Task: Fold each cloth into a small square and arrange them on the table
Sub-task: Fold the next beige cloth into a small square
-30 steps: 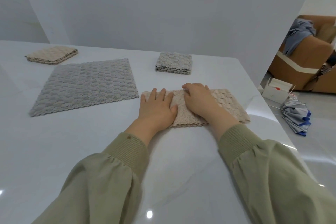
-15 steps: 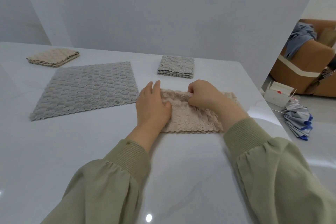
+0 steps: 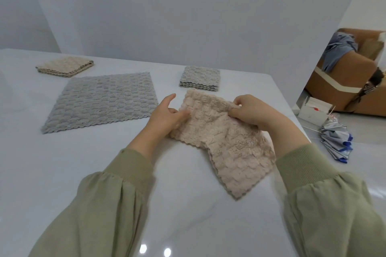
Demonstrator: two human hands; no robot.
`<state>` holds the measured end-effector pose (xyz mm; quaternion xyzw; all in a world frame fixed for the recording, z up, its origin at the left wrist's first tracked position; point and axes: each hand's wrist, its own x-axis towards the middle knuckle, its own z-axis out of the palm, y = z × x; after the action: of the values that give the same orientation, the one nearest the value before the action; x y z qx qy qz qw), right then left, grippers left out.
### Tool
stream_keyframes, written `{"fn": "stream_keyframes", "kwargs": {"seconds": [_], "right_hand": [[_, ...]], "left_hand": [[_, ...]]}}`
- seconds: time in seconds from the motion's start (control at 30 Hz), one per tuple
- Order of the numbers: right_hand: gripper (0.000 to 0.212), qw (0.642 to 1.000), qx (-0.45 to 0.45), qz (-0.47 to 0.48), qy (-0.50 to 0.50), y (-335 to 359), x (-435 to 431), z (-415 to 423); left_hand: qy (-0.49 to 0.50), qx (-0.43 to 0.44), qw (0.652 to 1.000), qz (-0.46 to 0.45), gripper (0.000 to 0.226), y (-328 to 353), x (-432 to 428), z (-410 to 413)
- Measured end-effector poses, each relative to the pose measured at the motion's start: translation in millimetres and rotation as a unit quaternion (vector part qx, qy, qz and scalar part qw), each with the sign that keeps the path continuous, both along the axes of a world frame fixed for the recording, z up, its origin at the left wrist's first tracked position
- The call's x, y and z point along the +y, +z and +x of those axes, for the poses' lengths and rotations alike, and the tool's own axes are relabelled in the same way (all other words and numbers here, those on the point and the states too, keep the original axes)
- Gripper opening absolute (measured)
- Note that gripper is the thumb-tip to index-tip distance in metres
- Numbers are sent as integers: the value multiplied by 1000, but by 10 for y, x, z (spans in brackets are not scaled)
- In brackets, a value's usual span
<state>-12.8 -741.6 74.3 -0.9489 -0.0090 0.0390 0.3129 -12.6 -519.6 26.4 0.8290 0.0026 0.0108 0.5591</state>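
Right hand (image 3: 254, 111), fingers curled, pinches a folded beige textured cloth (image 3: 227, 148); left hand (image 3: 167, 116), fingers nearly straight, touches its left edge

The right hand (image 3: 257, 111) hides part of the beige cloth (image 3: 225, 144).

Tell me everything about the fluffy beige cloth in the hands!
The beige cloth looks soft and bumpy, like fleece, with wavy edges. It seems folded double into a long strip, bent and partly lifted off the white table. The right hand pinches its far edge and holds it up; the left hand touches its left end with fairly straight fingers. Its near corner seems to rest on the table.
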Motion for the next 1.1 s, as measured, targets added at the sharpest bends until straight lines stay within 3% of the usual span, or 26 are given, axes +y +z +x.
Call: {"fn": "stream_keyframes", "kwargs": {"seconds": [0.07, 0.13, 0.27, 0.37, 0.47, 0.53, 0.6, 0.73, 0.9, 1.0, 1.1], "right_hand": [[18, 999, 50, -6, -3, -23, -64, -48], [22, 990, 109, -78, 35, -13, -117, -96], [32, 948, 265, -135, 117, 75, -168, -188], [46, 963, 203, -136, 116, 36, -154, -129], [51, 997, 58, -3, 48, -190, -88, 29], [59, 984, 59, 169, -25, -336, -63, 113], [63, 959, 70, 268, -55, -402, -65, 161], [56, 957, 54, 276, -67, -466, -25, 206], [29, 940, 68, 330, -54, -451, 17, 202], [8, 905, 88, 413, -47, -407, 22, 184], [17, 898, 66, 432, -47, -369, 25, 166]], "left_hand": [[-42, -1, 999, 7, 74, -1, 54, -15], [-56, -13, 998, 24, 79, -36, 83, -1], [-23, -64, 998, 17, 73, -79, 30, 24], [-7, -109, 994, -21, 60, -80, -73, 6], [-20, -143, 989, -32, 54, -97, -163, -14], [-25, -155, 987, -32, 55, -105, -186, -15], [-20, -164, 986, -37, 55, -95, -194, -13], [-1, -161, 984, -82, 53, -39, -201, -10], [11, -115, 980, -164, 55, -18, -184, -14], [3, -18, 964, -267, 70, -27, -152, 19], [10, 104, 941, -323, 83, -53, -98, 78]]}}
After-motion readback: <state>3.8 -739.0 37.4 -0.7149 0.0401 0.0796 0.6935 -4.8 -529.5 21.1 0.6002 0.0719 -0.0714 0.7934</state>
